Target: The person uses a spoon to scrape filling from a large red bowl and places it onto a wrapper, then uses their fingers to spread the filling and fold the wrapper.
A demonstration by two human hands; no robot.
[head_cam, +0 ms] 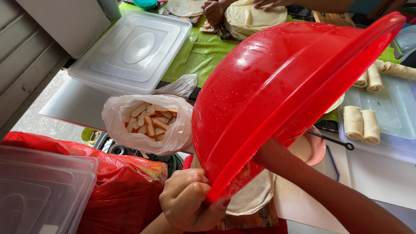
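Big red plastic basin (pixel 281 95), wet with droplets, tilted up on edge. Left hand (pixel 190 201) clenched tight on its lower rim. Right forearm reaching in under the basin, hand hidden, grip impossible to tell. Beneath the basin, thin pale wrappers (pixel 253 197) on a wooden board. Left of the basin, a plastic bag of orange-white sticks (pixel 149 123); right of it, rolled wraps (pixel 362 125) in a clear tray (pixel 390 108).

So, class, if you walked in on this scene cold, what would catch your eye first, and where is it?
A big red plastic basin, tipped on its side and beaded with water, fills the middle; the left hand grips its lower rim while the right forearm reaches inside. Left of it sits a white plastic bag of orange-and-white sticks. At the right, pale rolled wraps lie on a clear tray.
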